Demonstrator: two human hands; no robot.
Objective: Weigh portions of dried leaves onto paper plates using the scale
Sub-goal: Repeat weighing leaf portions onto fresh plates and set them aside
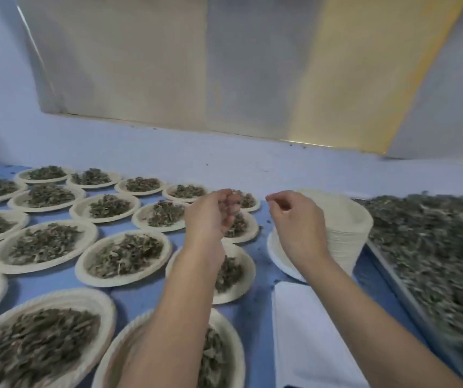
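Several paper plates, each holding a portion of dried leaves, cover the blue table on the left and in the middle. My left hand hovers above the plates at the centre, its fingers curled round a small clump of dried leaves. My right hand hangs over a tall stack of empty paper plates. Its fingers are curled and thumb and forefinger tips meet; I see nothing between them. A white flat-topped object, maybe the scale, lies in front of the stack.
A metal tray heaped with loose dried leaves fills the right side. A pale wall rises behind the table, with a beige panel above it. Leaf crumbs are scattered on the blue table.
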